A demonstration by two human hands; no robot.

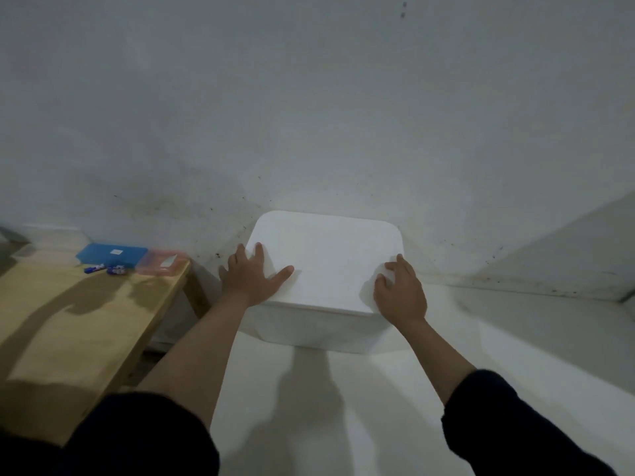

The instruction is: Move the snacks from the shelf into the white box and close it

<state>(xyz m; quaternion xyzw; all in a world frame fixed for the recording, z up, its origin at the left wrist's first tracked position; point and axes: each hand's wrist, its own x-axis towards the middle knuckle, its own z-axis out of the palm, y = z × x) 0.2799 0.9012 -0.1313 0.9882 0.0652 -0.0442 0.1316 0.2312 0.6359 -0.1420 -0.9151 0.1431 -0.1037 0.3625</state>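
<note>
Head view: both hands, left (252,274) and right (400,292), are spread flat on the lid (326,259), one per near corner, probably to press it down evenly. Box (316,329) sits against the wall (309,115), beside the worktop (68,321).

Dim, soft; edges bowed; forward shadows.

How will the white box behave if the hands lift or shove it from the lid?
The white box looks like rigid foam, so probably stiff and light for its bulk. Squat and flat-based, it should slide, not tip. Left hand and right hand lie flat on the lid; lifting there may raise only it.
</note>
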